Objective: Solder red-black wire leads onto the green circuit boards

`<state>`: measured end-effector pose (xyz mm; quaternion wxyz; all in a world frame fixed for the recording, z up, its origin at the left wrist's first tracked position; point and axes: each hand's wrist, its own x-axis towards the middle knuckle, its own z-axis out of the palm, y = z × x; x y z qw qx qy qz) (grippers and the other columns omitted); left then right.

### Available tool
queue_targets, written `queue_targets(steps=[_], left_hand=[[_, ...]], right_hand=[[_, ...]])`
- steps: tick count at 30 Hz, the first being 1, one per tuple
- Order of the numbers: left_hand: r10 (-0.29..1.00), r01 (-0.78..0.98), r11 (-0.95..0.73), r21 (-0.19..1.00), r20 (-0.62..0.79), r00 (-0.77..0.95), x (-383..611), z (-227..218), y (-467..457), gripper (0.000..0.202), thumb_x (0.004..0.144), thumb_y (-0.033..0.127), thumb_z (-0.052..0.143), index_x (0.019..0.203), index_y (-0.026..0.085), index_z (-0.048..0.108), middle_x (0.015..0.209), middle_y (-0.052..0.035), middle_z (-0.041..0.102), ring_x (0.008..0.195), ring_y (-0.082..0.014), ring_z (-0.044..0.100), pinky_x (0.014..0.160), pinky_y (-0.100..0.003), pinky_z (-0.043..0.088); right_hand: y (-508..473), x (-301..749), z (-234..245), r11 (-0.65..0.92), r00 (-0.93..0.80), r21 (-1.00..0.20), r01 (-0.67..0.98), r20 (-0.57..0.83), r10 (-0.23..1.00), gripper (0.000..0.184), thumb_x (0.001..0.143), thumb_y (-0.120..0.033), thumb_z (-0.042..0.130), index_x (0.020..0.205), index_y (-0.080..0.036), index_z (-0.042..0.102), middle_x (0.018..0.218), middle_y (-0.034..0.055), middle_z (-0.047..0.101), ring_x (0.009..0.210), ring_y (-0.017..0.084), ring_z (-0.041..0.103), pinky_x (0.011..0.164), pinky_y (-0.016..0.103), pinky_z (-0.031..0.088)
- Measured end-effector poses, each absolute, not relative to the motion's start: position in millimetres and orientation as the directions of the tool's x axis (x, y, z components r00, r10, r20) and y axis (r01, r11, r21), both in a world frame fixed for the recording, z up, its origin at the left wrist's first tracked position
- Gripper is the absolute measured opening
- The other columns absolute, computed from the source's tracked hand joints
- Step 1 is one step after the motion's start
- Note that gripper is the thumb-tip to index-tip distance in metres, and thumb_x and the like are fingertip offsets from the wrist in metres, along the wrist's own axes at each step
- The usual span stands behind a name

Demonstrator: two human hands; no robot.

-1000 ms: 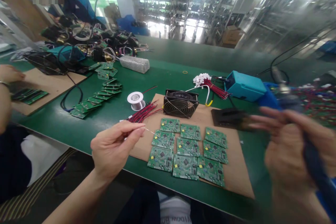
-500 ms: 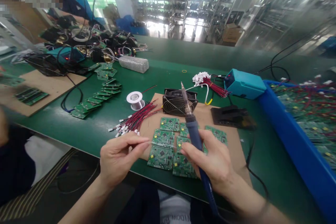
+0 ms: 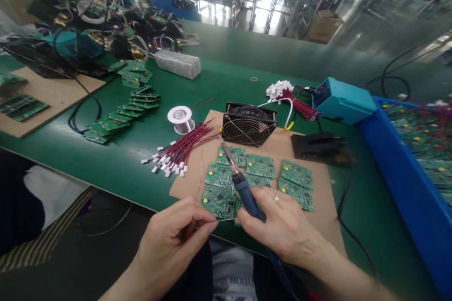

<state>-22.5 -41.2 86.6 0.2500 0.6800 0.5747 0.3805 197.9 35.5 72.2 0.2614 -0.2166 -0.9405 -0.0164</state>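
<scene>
My left hand [image 3: 176, 240] pinches one end of a thin silvery wire [image 3: 226, 219], which looks like solder wire. At its other end are the fingertips of my right hand [image 3: 282, 225], which also grips a blue-handled soldering iron [image 3: 246, 197]. The iron's tip points up and away, toward a black fan [image 3: 249, 130]. Below and around the iron lie several green circuit boards [image 3: 219, 201] in rows on a brown board [image 3: 189, 183]. Part of those rows is hidden behind my right hand and the iron.
Left of the fan are a solder spool [image 3: 181, 121] and a bundle of red-black wires [image 3: 183, 150]. A teal soldering station [image 3: 348, 101], an iron stand [image 3: 314, 146] and a blue bin [image 3: 399, 188] stand right. Overlapping circuit boards [image 3: 120, 117] lie left.
Both hands have come lower and nearer the table's front edge, with the wire between them. The iron now tilts further left, its tip lower. The camera view has tipped downward.
</scene>
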Motion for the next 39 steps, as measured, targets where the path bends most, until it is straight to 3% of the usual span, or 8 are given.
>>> queue_targets(steps=[3, 5, 8, 10, 16, 20, 25, 39], left_hand=[[0.975, 0.617, -0.140, 0.775, 0.215, -0.049, -36, 82, -37, 0.015, 0.086, 0.022, 0.063, 0.072, 0.021, 0.068, 0.061, 0.0034, 0.059, 0.050, -0.0090, 0.052, 0.047, -0.018, 0.041], [0.952, 0.656, -0.091, 0.749, 0.259, -0.164, -46, 74, -30, 0.013, 0.085, 0.025, 0.065, 0.073, 0.022, 0.069, 0.059, 0.0046, 0.054, 0.048, -0.0093, 0.047, 0.047, -0.020, 0.039], [0.882, 0.711, -0.103, 0.696, 0.395, -0.259, -55, 55, -15, 0.012, 0.080, 0.027, 0.068, 0.069, 0.022, 0.068, 0.059, 0.0033, 0.057, 0.057, -0.0123, 0.052, 0.058, -0.024, 0.043], [0.859, 0.670, -0.117, 0.733, 0.413, -0.302, -55, 42, -6, 0.012, 0.078, 0.027, 0.069, 0.067, 0.021, 0.068, 0.065, 0.0010, 0.064, 0.065, -0.0148, 0.059, 0.067, -0.027, 0.047], [0.827, 0.343, 0.023, 0.939, 0.175, -0.534, -48, 21, 1, 0.012, 0.072, 0.026, 0.070, 0.068, 0.017, 0.064, 0.051, 0.0037, 0.057, 0.043, -0.0087, 0.048, 0.042, -0.018, 0.037], [0.830, 0.371, 0.067, 0.926, 0.155, -0.536, -49, 17, -1, 0.013, 0.072, 0.027, 0.071, 0.067, 0.016, 0.066, 0.045, 0.0076, 0.042, 0.040, -0.0056, 0.036, 0.041, -0.017, 0.029], [0.846, 0.379, 0.094, 0.921, 0.126, -0.517, -51, 17, 2, 0.014, 0.072, 0.027, 0.069, 0.065, 0.016, 0.065, 0.045, 0.0090, 0.034, 0.040, -0.0052, 0.032, 0.041, -0.017, 0.026], [0.855, 0.411, 0.111, 0.905, 0.124, -0.504, -49, 20, 7, 0.014, 0.072, 0.027, 0.068, 0.063, 0.016, 0.065, 0.043, 0.0098, 0.031, 0.038, -0.0048, 0.029, 0.040, -0.018, 0.024]], right_hand=[[35, 215, 68, 0.874, -0.716, -0.235, 0.425, 0.504, 0.484, 0.018, 0.099, -0.022, 0.046, 0.099, -0.024, 0.064, 0.091, 0.0072, 0.064, 0.073, 0.019, 0.060, 0.060, 0.028, 0.046], [33, 225, 66, 0.788, -0.563, -0.477, 0.390, 0.554, 0.613, 0.022, 0.100, -0.028, 0.046, 0.114, -0.023, 0.062, 0.099, 0.0097, 0.068, 0.079, 0.021, 0.066, 0.064, 0.030, 0.051], [30, 231, 62, 0.519, -0.249, -0.836, 0.180, 0.471, 0.846, 0.031, 0.098, -0.032, 0.049, 0.127, -0.021, 0.054, 0.096, 0.0096, 0.073, 0.081, 0.024, 0.071, 0.069, 0.037, 0.058], [29, 230, 59, 0.369, -0.130, -0.929, 0.030, 0.362, 0.923, 0.024, 0.096, -0.033, 0.054, 0.116, -0.020, 0.057, 0.089, 0.0083, 0.074, 0.076, 0.025, 0.073, 0.068, 0.039, 0.059], [37, 216, 52, 0.164, -0.044, -0.982, -0.088, 0.168, 0.985, 0.016, 0.093, -0.032, 0.063, 0.097, -0.018, 0.067, 0.078, 0.0066, 0.075, 0.066, 0.022, 0.072, 0.059, 0.031, 0.058], [46, 206, 51, 0.115, 0.026, -0.992, -0.052, 0.114, 0.993, 0.016, 0.091, -0.032, 0.066, 0.092, -0.018, 0.073, 0.065, 0.0033, 0.070, 0.054, 0.013, 0.063, 0.045, 0.019, 0.049], [52, 196, 55, -0.045, -0.045, -0.989, -0.144, -0.039, 0.998, 0.020, 0.084, -0.036, 0.072, 0.089, -0.017, 0.075, 0.063, 0.0058, 0.070, 0.048, 0.015, 0.062, 0.036, 0.020, 0.049], [48, 199, 34, -0.109, -0.203, -0.988, -0.108, -0.086, 0.975, 0.021, 0.093, -0.033, 0.063, 0.101, -0.017, 0.073, 0.076, 0.0070, 0.074, 0.056, 0.017, 0.069, 0.049, 0.025, 0.059]])
